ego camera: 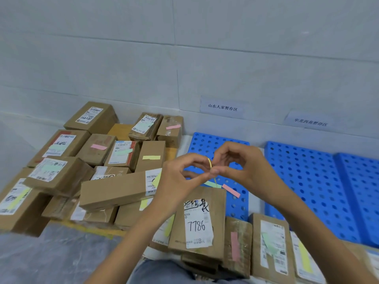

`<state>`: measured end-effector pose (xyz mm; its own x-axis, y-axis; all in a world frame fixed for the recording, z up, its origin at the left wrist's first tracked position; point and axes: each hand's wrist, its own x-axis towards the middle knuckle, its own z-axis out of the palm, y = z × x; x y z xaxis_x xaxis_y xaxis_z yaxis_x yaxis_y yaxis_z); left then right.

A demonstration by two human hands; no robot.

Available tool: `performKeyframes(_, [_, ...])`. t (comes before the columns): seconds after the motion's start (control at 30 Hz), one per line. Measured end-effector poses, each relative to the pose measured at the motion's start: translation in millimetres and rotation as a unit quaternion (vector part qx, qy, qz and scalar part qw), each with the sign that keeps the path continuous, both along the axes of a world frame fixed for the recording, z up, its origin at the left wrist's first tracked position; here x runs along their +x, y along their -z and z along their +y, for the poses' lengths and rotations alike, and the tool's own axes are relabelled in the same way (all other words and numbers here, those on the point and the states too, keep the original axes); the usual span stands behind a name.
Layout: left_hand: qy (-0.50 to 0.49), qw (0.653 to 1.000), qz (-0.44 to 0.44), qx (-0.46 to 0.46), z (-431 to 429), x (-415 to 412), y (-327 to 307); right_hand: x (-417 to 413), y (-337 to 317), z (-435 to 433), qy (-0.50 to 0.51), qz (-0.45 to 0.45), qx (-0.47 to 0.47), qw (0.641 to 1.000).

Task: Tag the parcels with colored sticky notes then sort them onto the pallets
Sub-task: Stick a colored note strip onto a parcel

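Left hand (178, 179) and right hand (244, 167) meet just above the 7786 parcel (198, 220), each pinching the yellow sticky note (209, 163) between thumb and fingertip. Likely peeling it free to tag that box. Blue pallet (307, 181) behind the parcel; tagged parcels (114, 189) piled to its left.

Bare blue pallets (307, 171) beyond crowded parcels (114, 187)

The grey wall (184, 48) bears a left sign (222, 108) and a right sign (310, 121); plastic sheeting (51, 259) lies lower left.
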<state>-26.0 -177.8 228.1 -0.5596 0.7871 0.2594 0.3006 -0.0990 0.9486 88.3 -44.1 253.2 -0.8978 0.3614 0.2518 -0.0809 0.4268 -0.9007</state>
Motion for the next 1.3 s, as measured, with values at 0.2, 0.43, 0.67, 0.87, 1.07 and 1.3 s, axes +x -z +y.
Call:
performKeyframes(0.2, [0.008,1.0,0.008,-0.004,-7.3,-1.6,0.7,0.2,1.4,-0.1,-0.011,-0.002,-0.022,1.0])
performKeyframes(0.43, [0.015,1.0,-0.001,0.005,-10.0,-0.9,0.5,4.1,-0.8,-5.8,-0.017,0.005,-0.024,1.0])
performKeyframes(0.67, [0.005,1.0,-0.009,-0.007,-10.8,2.6,6.0,9.7,4.2,-12.2,-0.006,-0.021,-0.013,1.0])
performKeyframes(0.87, [-0.003,0.99,-0.137,-0.024,-9.9,9.9,1.6,8.1,8.8,-21.7,0.039,-0.016,0.016,0.999])
performKeyframes(1.07, [0.006,0.962,-0.268,-0.05,-15.1,8.1,13.7,3.3,25.5,-24.4,0.083,-0.04,-0.025,0.995])
performKeyframes(1.3, [-0.155,0.899,-0.405,-0.054,-29.5,-15.7,64.1,-1.1,70.3,-25.2,0.191,-0.069,-0.264,0.943])
